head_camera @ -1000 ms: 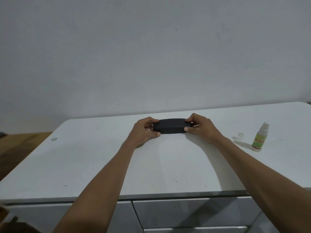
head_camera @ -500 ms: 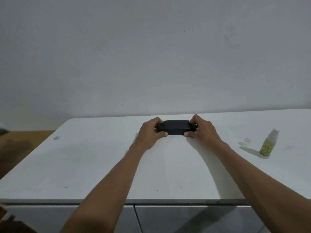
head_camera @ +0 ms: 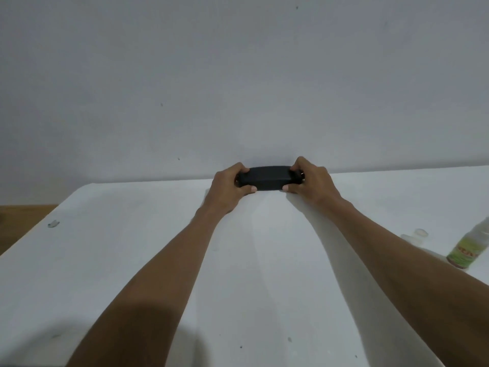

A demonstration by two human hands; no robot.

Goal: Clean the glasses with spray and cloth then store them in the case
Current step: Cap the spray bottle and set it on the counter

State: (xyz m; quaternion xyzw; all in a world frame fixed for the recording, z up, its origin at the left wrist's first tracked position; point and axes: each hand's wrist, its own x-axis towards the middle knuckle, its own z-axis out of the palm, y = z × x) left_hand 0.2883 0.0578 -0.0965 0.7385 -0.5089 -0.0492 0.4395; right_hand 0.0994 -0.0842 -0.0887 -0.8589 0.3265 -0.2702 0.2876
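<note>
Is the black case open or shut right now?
Shut: the case shows one unbroken dark block, no lid raised, gripped at its ends by both hands.

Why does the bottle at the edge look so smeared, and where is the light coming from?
Head view: the spray bottle is blurred and stretched by the wide lens near the frame edge; soft shadows fall on the table beside both forearms, suggesting overhead light; the black case stays fairly sharp.

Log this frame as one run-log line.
left hand: grips case end | right hand: grips other end | case: black, shut | spray bottle: on table, right, untouched | glasses, cloth: not visible
</note>
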